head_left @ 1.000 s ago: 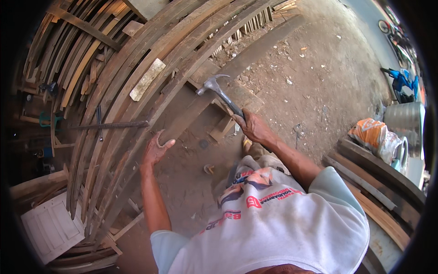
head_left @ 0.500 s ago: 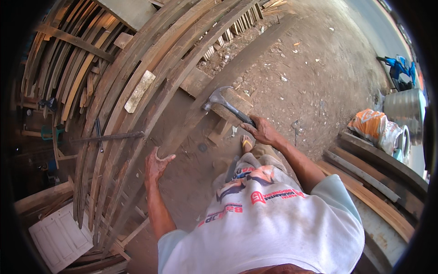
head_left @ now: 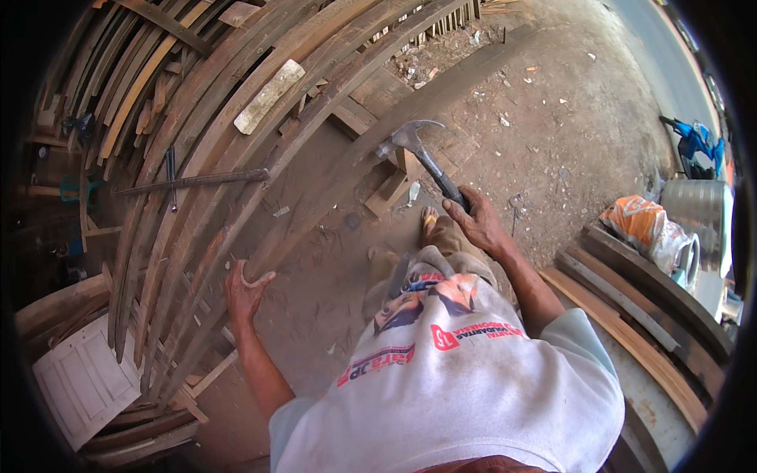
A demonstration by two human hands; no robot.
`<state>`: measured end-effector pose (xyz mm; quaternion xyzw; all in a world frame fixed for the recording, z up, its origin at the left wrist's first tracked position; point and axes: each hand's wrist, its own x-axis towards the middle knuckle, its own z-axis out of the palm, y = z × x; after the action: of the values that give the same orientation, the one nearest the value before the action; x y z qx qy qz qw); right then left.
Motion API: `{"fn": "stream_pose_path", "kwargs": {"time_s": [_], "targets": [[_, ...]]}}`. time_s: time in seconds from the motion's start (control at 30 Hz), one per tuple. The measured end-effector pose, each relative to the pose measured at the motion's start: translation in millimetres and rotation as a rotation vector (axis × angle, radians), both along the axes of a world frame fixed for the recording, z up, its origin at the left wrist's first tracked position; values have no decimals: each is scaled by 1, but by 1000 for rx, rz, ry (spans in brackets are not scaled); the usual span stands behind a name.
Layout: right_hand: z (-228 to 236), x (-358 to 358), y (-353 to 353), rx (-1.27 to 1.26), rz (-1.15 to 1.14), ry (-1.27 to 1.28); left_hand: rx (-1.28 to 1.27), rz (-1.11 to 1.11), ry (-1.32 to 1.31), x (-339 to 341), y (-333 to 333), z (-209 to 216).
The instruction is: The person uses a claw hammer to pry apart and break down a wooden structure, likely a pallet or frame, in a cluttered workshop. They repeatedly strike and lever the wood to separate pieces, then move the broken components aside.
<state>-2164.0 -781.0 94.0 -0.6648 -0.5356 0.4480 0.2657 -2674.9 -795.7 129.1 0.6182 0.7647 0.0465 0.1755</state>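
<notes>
My right hand (head_left: 479, 219) is wrapped round the dark grip of a claw hammer (head_left: 430, 164). Its metal head is raised over a small wooden block stand (head_left: 390, 191). At the left, my left hand (head_left: 249, 290) has thumb and fingers round the near end of a long dark wooden plank (head_left: 374, 146), which stretches away to the upper right. Most of those fingers are hidden. Close by on the left run several long, curved-looking beams (head_left: 206, 206). Across them lie a long dark bar (head_left: 217, 180) and a slim metal tool (head_left: 171, 175).
A pale wood block (head_left: 269, 97) sits on the beams. White panelled door (head_left: 87, 382) leans at lower left. Stacked planks (head_left: 631, 339), an orange-and-white sack (head_left: 637, 225) and a metal drum (head_left: 698, 209) stand on the right. A blue motorbike (head_left: 698, 143) is farther off.
The view has shifted, and the beams appear higher in it. My left hand has moved left and slightly down. The hammer, still in my right hand, has moved a little right.
</notes>
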Motion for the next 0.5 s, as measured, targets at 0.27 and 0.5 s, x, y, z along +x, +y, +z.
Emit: {"fn": "stream_pose_path", "kwargs": {"time_s": [0.27,0.5], "targets": [[89,-39,27,381,-240,186,158,-47,226,-48,-64,-97],[-66,54,36,397,-344,-408,-18,-123,142,-49,-9,-72]]}}
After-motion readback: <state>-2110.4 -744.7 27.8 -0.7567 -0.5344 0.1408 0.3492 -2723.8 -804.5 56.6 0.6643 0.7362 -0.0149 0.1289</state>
